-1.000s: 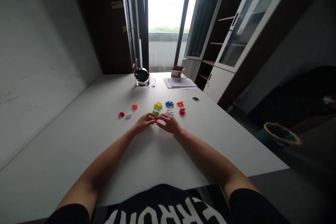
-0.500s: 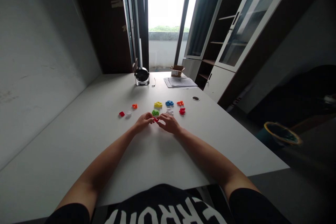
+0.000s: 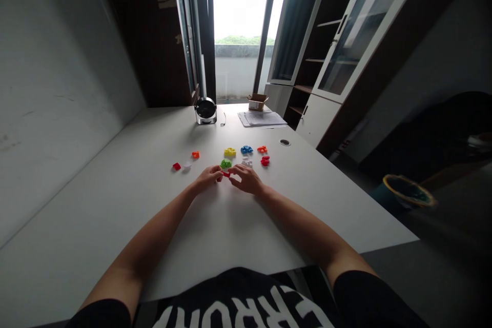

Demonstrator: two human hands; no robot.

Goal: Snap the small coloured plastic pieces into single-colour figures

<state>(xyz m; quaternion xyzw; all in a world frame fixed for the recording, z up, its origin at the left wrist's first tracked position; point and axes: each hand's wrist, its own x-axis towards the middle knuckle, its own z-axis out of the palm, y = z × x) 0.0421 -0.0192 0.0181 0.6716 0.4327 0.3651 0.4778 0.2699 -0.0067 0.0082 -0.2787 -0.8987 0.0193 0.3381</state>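
Note:
Just in front of the coloured pieces, my left hand pinches a small red plastic piece, partly hidden by the fingers. My right hand curls in from the other side, thumb and fingertips at the piece's right end. Right behind the hands lie a green plastic piece and a white piece group, the latter partly covered by my right hand. Farther back are a yellow piece, a blue piece and an orange piece. A red piece group lies to the right.
Left of the hands lie a flat red piece, a small white piece and an orange piece. At the table's back stand a black round device, papers and an open cardboard box. A cable hole sits right.
The red piece between my hands has turned from slanting to nearly level, and more of it shows. My left hand has shifted slightly left. The whole view has moved a little.

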